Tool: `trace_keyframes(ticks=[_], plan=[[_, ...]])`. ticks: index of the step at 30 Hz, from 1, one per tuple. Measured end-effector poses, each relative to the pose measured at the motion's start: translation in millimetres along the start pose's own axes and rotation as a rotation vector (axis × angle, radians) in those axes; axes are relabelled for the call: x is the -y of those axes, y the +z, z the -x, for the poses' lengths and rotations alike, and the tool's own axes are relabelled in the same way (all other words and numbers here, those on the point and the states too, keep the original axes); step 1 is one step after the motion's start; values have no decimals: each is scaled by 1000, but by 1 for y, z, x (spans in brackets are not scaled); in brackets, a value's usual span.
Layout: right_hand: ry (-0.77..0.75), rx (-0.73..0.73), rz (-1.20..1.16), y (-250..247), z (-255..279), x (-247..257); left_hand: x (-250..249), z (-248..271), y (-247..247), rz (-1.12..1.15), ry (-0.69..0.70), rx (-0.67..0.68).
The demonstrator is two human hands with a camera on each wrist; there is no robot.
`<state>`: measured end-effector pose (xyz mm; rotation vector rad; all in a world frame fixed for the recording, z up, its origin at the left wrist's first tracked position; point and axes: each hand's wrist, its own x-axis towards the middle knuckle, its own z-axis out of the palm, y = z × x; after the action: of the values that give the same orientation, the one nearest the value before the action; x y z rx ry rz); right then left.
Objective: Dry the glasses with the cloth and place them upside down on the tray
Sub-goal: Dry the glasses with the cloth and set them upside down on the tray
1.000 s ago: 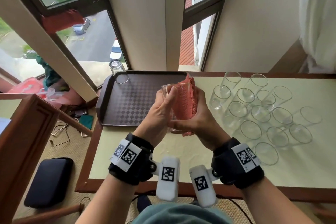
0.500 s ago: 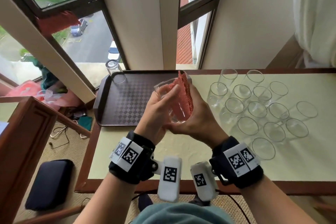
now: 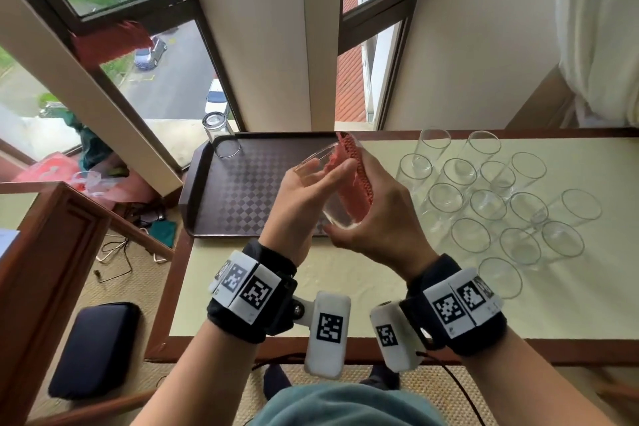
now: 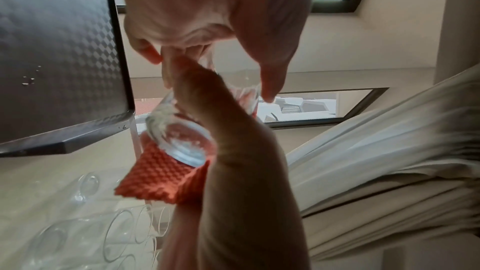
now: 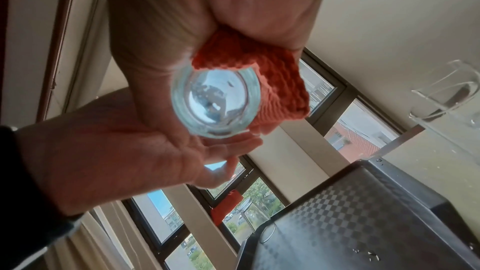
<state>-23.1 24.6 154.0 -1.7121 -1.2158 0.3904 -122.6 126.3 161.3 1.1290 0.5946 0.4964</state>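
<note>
Over the tray's right end I hold a clear glass [image 3: 320,168] tilted, mouth up and to the left. My left hand [image 3: 313,183] grips its side, thumb across the wall. My right hand [image 3: 371,214] wraps the red knitted cloth [image 3: 356,183] round the glass's right side and cups its base [image 5: 215,102]. The cloth [image 4: 158,171] shows below the base [image 4: 182,141] in the left wrist view. One glass [image 3: 218,135] stands upside down at the far left corner of the dark checkered tray [image 3: 242,197]. Several upright glasses [image 3: 484,201] stand on the table to the right.
The cream tabletop [image 3: 345,273] has a brown wooden rim. Windows and a wall rise right behind the tray. A wooden piece [image 3: 41,252] and a dark cushion [image 3: 93,349] sit lower left. A pale curtain [image 3: 601,28] hangs far right.
The glass has tipped, its mouth swinging left and away while my right hand with the cloth slid down towards its base. Both hands drifted slightly left, over the tray's edge.
</note>
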Motion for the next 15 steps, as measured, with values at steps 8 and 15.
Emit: trace_keyframes(ticks=[8, 15], plan=[[88, 147, -199, -3, -4, 0, 9, 9, 7, 97, 37, -71], [207, 198, -470, -8, -2, -2, -3, 12, 1, -27, 28, 67]])
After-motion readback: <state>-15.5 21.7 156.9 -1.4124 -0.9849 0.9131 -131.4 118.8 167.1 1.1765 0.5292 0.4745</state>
